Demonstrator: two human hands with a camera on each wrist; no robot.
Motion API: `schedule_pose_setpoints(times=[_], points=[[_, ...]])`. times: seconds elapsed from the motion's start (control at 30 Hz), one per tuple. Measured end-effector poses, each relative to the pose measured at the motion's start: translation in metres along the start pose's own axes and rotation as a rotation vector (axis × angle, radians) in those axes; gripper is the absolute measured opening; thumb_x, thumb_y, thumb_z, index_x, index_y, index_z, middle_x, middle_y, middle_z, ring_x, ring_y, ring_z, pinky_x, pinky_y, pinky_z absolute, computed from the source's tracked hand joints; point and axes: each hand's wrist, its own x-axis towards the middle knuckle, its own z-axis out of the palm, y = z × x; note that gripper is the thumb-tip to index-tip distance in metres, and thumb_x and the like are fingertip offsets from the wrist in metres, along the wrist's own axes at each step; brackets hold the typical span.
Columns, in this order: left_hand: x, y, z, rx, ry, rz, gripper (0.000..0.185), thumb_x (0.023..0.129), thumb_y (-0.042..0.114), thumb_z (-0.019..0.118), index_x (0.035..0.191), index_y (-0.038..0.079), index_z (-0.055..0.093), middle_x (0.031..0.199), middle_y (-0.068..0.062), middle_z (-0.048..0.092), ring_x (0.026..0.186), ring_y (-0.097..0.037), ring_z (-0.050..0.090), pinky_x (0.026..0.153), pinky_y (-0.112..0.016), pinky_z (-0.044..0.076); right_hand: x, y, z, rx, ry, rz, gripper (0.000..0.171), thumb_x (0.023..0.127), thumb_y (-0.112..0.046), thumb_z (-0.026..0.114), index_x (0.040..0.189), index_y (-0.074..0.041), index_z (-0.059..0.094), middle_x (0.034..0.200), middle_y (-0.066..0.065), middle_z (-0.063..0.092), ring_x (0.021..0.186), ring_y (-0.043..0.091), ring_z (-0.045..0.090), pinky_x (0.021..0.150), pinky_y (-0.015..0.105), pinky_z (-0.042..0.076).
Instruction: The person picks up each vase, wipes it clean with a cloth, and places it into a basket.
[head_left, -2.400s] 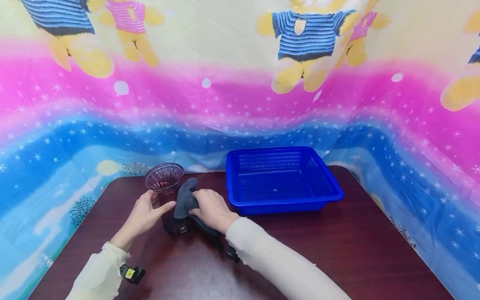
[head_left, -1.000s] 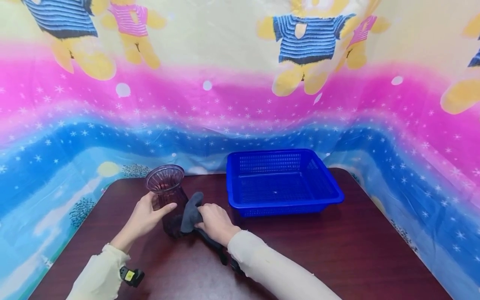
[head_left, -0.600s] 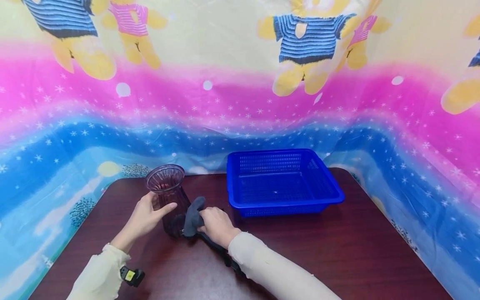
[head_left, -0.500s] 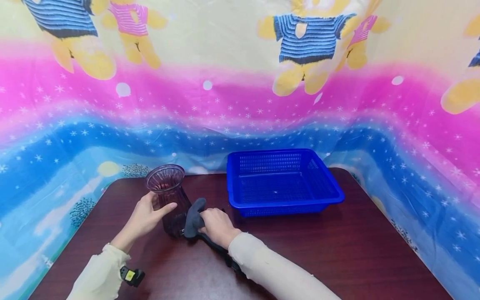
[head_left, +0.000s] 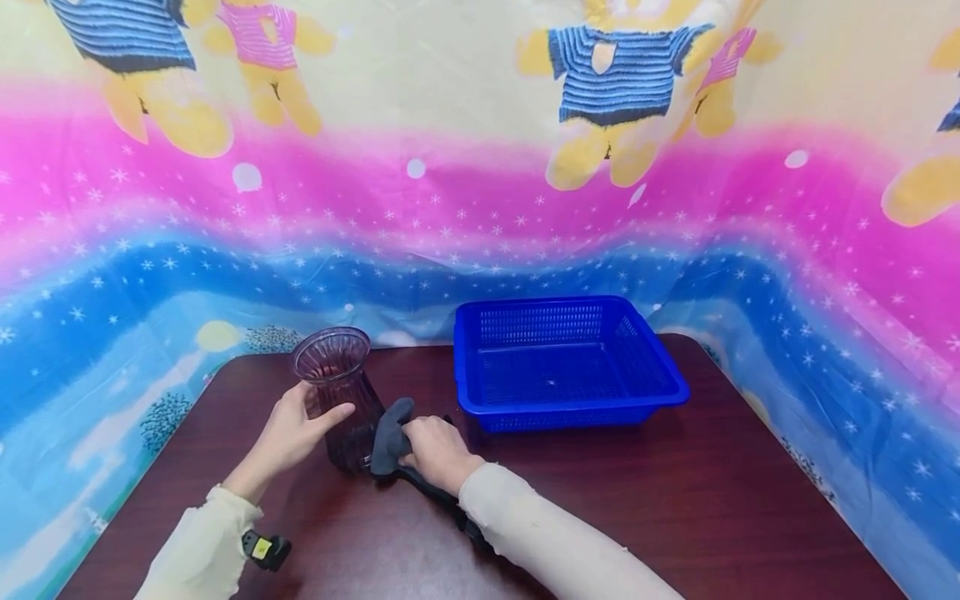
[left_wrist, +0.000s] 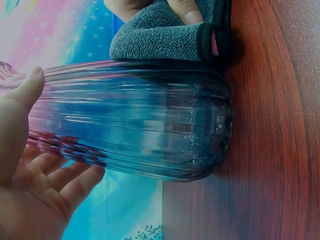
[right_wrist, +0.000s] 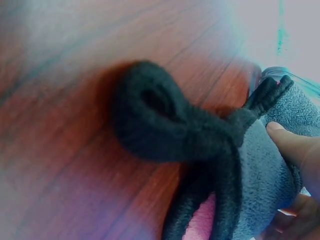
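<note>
A ribbed purple glass vase (head_left: pixel 339 396) (left_wrist: pixel 135 120) stands upright on the dark wooden table (head_left: pixel 675 500). My left hand (head_left: pixel 288 433) (left_wrist: pixel 30 170) wraps around its left side near the neck. My right hand (head_left: pixel 435 450) grips a grey fleece cloth (head_left: pixel 386 435) (left_wrist: pixel 160 37) (right_wrist: pixel 270 170) with black trim and presses it against the vase's lower right side. The cloth's black loop (right_wrist: pixel 160 115) trails on the table under my right wrist.
An empty blue mesh basket (head_left: pixel 562 362) sits to the right of the vase, at the table's back. A colourful bear-print sheet (head_left: pixel 480 167) hangs behind and around the table. Bare tabletop lies in front and to the right.
My right hand has slid the cloth down the vase's right side, from near the neck to the lower body. The left hand and the vase have stayed put.
</note>
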Motion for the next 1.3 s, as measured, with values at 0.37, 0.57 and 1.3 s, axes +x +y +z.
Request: schedule_pose_setpoints(times=[0.37, 0.57, 1.3], points=[[0.001, 0.001, -0.001, -0.011, -0.008, -0.005, 0.057, 0.095, 0.031, 0.071, 0.134, -0.006, 0.052, 0.125, -0.03, 0.067, 0.118, -0.042, 0.066, 0.097, -0.055, 0.054, 0.003, 0.001, -0.005, 0.007, 0.009, -0.01, 0.015, 0.084, -0.03, 0.083, 0.086, -0.019, 0.073, 0.084, -0.003, 0.074, 0.077, 0.012, 0.066, 0.065, 0.03, 0.052], [-0.001, 0.001, 0.0, -0.006, -0.015, -0.007, 0.058, 0.095, 0.032, 0.071, 0.136, -0.005, 0.051, 0.127, -0.03, 0.066, 0.119, -0.042, 0.065, 0.098, -0.055, 0.054, 0.001, 0.0, -0.005, 0.022, 0.005, -0.001, 0.015, 0.084, -0.03, 0.083, 0.086, -0.019, 0.073, 0.084, -0.003, 0.073, 0.076, 0.012, 0.065, 0.065, 0.029, 0.052], [-0.001, 0.001, 0.001, -0.006, 0.001, -0.007, 0.056, 0.095, 0.03, 0.071, 0.133, -0.007, 0.052, 0.125, -0.031, 0.067, 0.119, -0.043, 0.065, 0.098, -0.054, 0.054, 0.005, -0.014, -0.029, 0.016, 0.077, -0.025, 0.021, 0.088, -0.034, 0.079, 0.093, -0.016, 0.071, 0.092, 0.0, 0.075, 0.089, 0.016, 0.07, 0.075, 0.032, 0.056]])
